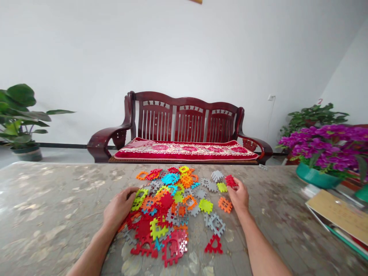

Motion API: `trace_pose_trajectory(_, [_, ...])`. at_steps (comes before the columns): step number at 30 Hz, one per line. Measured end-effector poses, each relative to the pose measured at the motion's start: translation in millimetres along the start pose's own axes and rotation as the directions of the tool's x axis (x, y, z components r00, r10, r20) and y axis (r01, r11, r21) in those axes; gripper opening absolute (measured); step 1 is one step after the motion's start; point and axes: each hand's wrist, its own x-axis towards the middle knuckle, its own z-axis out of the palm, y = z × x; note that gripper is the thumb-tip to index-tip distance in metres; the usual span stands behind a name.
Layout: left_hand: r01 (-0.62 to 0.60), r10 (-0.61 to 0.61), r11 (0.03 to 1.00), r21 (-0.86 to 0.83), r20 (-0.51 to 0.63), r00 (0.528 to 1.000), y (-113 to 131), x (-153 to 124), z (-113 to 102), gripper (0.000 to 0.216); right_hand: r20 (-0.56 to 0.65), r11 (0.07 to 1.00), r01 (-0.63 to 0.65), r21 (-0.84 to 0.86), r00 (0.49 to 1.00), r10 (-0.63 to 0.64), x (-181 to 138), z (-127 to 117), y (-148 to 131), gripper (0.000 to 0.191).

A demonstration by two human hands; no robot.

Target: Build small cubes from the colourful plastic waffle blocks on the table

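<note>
A heap of flat plastic interlocking building pieces with notched edges lies in the middle of the table. My left hand (120,207) is at the heap's left side, its fingers closed at the edge of a yellow-green interlocking piece (140,199); some fingertips are hidden. To the right of the heap, my right hand (240,194) pinches a red interlocking piece (230,181). Close to that hand lie a small yellow-green piece (221,187), an orange window piece (224,205) and a round grey piece (217,176). Nearer to me are a grey frame (211,222) and a red triangular frame (214,245).
The table (57,218) has a glossy floral cover. At its right stand purple flowers in a teal pot (316,176), beside a brown folder (339,211) and papers. Beyond the table is a wooden bench (189,124) with a red floral cushion. A potted plant (25,151) stands far left.
</note>
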Motion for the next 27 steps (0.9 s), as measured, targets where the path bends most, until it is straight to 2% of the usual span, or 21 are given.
trace_pose_trajectory(4, [-0.003, 0.003, 1.000, -0.007, -0.016, 1.000, -1.9, 1.3, 1.1, 0.039, -0.058, 1.000, -0.005, 0.008, 0.998, 0.005, 6.2, -1.4, 4.5, 0.056])
trace_pose_trajectory(9, [-0.028, 0.027, 0.999, -0.022, -0.011, 1.000, -6.0, 3.4, 4.5, 0.040, -0.118, 0.997, -0.083, 0.004, 0.990, 0.083, 14.4, -1.6, 15.1, 0.059])
trace_pose_trajectory(16, [-0.025, 0.024, 0.999, -0.022, -0.030, 0.999, -5.8, 3.3, 3.0, 0.038, -0.117, 0.995, -0.090, -0.052, 0.990, 0.084, 14.1, -4.0, 15.9, 0.062])
trace_pose_trajectory(24, [-0.035, 0.033, 0.999, -0.037, -0.043, 0.999, -6.4, 3.1, 4.4, 0.038, -0.097, 0.968, -0.055, -0.244, 0.995, 0.032, 16.9, -11.8, 15.4, 0.056])
trace_pose_trajectory(27, [-0.041, 0.039, 0.999, -0.030, -0.036, 0.999, -7.1, 3.6, 3.9, 0.038, -0.042, 0.964, -0.048, -0.263, 0.998, 0.038, 18.0, -10.5, 16.6, 0.057])
